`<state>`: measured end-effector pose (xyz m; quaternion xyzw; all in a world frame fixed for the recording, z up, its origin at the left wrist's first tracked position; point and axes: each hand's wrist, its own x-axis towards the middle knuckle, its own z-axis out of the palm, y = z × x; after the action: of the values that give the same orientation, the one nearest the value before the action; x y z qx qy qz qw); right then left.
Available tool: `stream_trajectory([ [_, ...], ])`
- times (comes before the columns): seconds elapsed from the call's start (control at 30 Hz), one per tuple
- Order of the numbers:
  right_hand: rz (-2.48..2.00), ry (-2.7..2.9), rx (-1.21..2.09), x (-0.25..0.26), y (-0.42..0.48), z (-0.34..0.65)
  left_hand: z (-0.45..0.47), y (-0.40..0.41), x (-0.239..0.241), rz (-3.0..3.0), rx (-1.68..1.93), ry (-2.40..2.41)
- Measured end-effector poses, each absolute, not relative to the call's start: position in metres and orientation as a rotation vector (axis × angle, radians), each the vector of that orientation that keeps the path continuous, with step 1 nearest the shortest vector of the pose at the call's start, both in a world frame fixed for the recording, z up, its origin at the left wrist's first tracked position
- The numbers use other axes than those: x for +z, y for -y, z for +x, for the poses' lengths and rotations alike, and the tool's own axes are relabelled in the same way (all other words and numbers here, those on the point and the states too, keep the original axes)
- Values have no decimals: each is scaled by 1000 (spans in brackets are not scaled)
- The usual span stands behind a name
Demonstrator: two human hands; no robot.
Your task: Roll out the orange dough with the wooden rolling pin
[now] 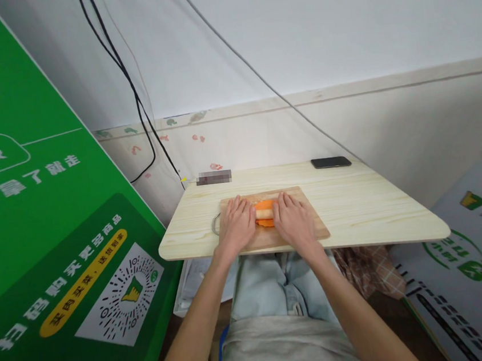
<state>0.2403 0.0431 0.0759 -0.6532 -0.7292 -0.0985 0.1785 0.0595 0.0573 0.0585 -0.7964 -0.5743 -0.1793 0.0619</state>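
Observation:
A short wooden rolling pin (264, 214) lies crosswise on a flattened orange sheet, perhaps dough or clay (265, 223), which shows above and below it. Under both is a wooden board (268, 239) with a curved metal handle (214, 224) at its left side. My left hand (237, 222) covers the pin's left end, fingers bent forward over it. Over the right end lies my right hand (292, 216), gripping it the same way. Both palms hide the pin's ends and part of the orange sheet.
The board rests on a pale wood-grain table (369, 213) against the wall. A black phone (331, 162) lies at the back right, a blurred-out item (214, 177) at the back left. A green sign panel (73, 181) flanks the left, a white printed panel (479, 236) the right.

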Motion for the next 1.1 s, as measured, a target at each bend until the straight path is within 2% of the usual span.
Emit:
stream_trajectory([
  [0.23, -1930, 2189, -243, 105, -102, 245, 75, -113, 85, -2350, -345, 1847],
  [0.57, -1776, 1923, -411, 55, -6, 237, 58, -25, 41, -2292, -714, 1708],
  [0.73, -1840, 2071, -271, 81, -55, 241, 69, -68, 64, -2344, -543, 1791],
  [0.9, -1904, 2128, -310, 100, -94, 246, 81, -106, 86, -2295, -409, 1968],
  [1.1, -1808, 2049, -284, 72, -26, 246, 65, -53, 60, -2348, -608, 1733],
])
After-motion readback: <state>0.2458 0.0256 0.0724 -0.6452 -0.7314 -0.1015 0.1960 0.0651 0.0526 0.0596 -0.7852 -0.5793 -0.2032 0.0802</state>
